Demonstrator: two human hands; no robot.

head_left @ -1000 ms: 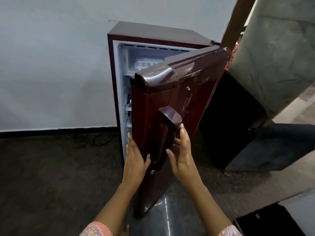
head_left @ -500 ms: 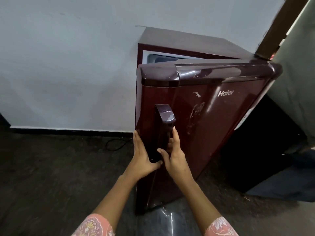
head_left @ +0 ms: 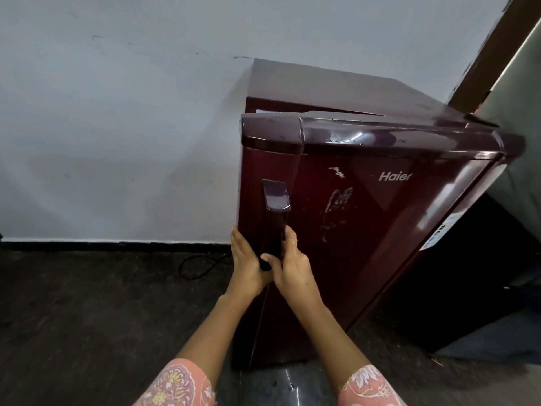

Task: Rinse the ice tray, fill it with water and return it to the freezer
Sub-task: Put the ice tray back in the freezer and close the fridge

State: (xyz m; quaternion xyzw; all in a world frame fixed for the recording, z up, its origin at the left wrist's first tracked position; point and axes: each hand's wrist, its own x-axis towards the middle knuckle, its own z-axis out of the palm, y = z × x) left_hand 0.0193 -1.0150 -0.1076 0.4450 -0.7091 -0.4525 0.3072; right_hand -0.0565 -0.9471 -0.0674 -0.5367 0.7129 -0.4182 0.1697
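Note:
The maroon Haier fridge point(head_left: 366, 230) stands against the wall, its door almost shut, with only a thin gap left along the top. The ice tray and the freezer compartment are hidden behind the door. Both my hands are at the dark door handle point(head_left: 275, 212). My left hand point(head_left: 246, 265) lies with straight fingers along the door's left edge beside the handle. My right hand point(head_left: 292, 265) holds the handle's lower part from the right, with its thumb across the front.
A white wall point(head_left: 117, 127) runs behind the fridge, and a dark floor point(head_left: 87, 317) lies below it. A black cable point(head_left: 199, 268) lies on the floor by the wall. To the right of the fridge sit a dark object point(head_left: 468, 288) and a grey panel point(head_left: 521, 112).
The fridge door has swung from wide open to almost shut, hiding the freezer compartment. Both hands stayed at the handle and moved with the door.

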